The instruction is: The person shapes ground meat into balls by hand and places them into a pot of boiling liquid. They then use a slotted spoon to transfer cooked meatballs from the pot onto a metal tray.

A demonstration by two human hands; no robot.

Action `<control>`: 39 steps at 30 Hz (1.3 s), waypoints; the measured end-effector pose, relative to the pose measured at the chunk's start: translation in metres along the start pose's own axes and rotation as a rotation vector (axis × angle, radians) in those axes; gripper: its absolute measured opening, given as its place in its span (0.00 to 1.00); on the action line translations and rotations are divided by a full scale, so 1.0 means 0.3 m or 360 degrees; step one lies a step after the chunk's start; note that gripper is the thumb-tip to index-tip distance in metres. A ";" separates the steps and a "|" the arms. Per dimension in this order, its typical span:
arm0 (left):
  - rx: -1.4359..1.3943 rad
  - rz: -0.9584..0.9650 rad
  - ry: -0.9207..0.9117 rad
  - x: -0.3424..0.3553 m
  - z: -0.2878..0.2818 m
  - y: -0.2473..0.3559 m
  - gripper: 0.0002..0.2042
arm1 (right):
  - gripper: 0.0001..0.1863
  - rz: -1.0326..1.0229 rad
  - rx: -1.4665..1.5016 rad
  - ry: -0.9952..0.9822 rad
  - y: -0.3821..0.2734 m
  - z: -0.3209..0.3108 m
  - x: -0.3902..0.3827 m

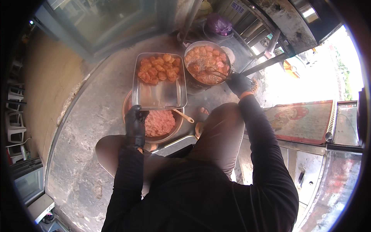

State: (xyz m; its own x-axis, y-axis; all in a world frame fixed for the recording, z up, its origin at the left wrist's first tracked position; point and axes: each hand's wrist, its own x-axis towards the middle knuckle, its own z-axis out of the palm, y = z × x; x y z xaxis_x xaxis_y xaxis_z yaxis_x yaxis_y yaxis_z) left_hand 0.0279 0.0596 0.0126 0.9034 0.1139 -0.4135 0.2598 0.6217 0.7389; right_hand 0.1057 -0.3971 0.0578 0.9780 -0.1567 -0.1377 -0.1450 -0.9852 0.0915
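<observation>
2 arms (259,125) forward, left hand (135,124) curled, right hand (239,83) clenched farther out

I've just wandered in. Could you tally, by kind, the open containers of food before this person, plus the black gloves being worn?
Rectangular metal tray: 1
Round frying pan: 1
Round brown basin, partly under the tray: 1
Black gloves, on left hand and right hand: 2
Total: 5

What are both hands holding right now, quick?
Left hand: closed on the near edge of the metal tray.
Right hand: closed on a thin dark utensil reaching into the round pan.
</observation>
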 end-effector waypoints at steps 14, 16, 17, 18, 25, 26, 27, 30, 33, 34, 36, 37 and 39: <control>-0.0035 -0.0042 0.0044 0.005 -0.003 -0.009 0.06 | 0.21 0.0093 0.0641 -0.0125 0.108 0.089 0.060; 0.0007 -0.0033 0.0048 -0.001 0.003 -0.004 0.06 | 0.21 0.0168 0.0553 -0.0091 0.075 0.057 0.051; -0.0048 -0.0047 0.0048 -0.003 0.006 -0.002 0.06 | 0.21 0.0112 0.0449 -0.0059 0.056 0.047 0.043; 0.0014 -0.0020 0.0035 -0.005 0.009 0.000 0.06 | 0.21 0.0059 0.0344 -0.0028 0.038 0.040 0.034; 0.0036 -0.0035 0.0021 -0.005 0.007 -0.001 0.06 | 0.15 0.0088 0.0190 0.0006 -0.002 0.023 0.018; 0.0016 -0.0057 0.0038 -0.006 0.005 0.000 0.06 | 0.15 0.0086 0.0254 -0.0009 0.006 0.016 0.021; 0.0045 -0.0037 0.0016 -0.007 0.003 0.000 0.06 | 0.16 0.0084 0.0327 0.0004 0.015 0.009 0.026; 0.0064 -0.0037 0.0024 -0.008 0.006 -0.002 0.06 | 0.16 0.0099 0.0638 -0.0087 0.016 0.007 0.048; 0.0040 -0.0053 0.0068 -0.007 0.014 -0.006 0.06 | 0.19 0.0030 0.0633 -0.0133 -0.004 0.034 0.061; 0.0025 -0.0060 0.0072 -0.008 0.015 -0.007 0.06 | 0.21 -0.0015 0.0571 -0.0128 -0.013 0.046 0.066; 0.0019 -0.0049 0.0055 -0.006 0.010 -0.004 0.06 | 0.21 0.0033 0.0589 -0.0151 -0.025 0.066 0.078; 0.0029 -0.0039 0.0033 -0.006 0.007 -0.004 0.06 | 0.21 -0.0007 0.0639 -0.0180 -0.029 0.074 0.083; 0.0049 -0.0039 0.0016 -0.006 -0.001 -0.006 0.06 | 0.22 -0.0079 0.0613 -0.0178 -0.035 0.087 0.085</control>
State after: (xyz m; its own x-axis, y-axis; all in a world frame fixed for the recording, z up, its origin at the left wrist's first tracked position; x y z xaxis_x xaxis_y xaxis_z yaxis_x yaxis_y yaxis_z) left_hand 0.0256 0.0586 0.0119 0.8932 0.1067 -0.4368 0.2925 0.6000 0.7446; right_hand 0.1281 -0.3927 0.0275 0.9660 -0.0940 -0.2409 -0.1644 -0.9424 -0.2912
